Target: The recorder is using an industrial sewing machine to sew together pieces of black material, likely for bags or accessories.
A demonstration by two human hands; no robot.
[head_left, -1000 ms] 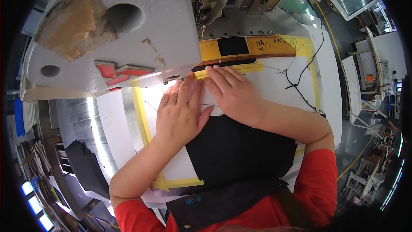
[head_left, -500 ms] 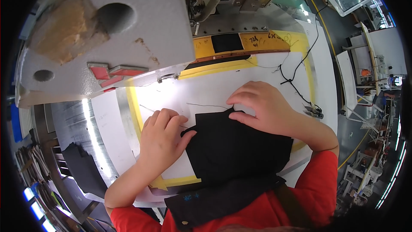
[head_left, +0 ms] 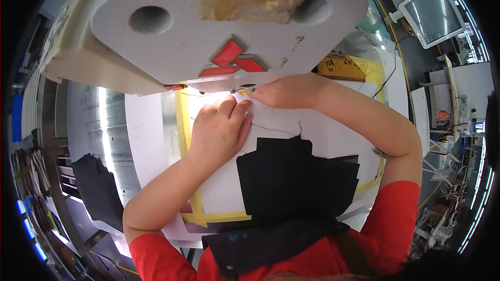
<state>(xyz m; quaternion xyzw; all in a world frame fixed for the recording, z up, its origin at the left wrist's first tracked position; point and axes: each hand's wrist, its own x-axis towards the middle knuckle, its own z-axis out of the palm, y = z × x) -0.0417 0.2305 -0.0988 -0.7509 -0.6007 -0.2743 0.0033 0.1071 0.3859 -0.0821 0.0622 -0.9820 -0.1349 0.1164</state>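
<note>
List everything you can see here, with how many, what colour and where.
Machine: one, whitish grey, top centre
White board: one, white, below the machine
Tape: several strips, yellow, along the board's edges
Black cloth: one piece or stack, black, lower centre
Thread: at least one, dark, above the black cloth
Yellow plate: one, yellow, right of the machine, partly hidden
Small metal tool: one, silvery, board's right side
Metal surface: one, silver, left
Second cloth: one, black, far left
Monitor: one, white-framed, upper right
Apron: one, black, bottom centre
Sleeves: two, red, bottom
Left hand: one, bare, centre
Right hand: one, bare, at machine's lower edge
</note>
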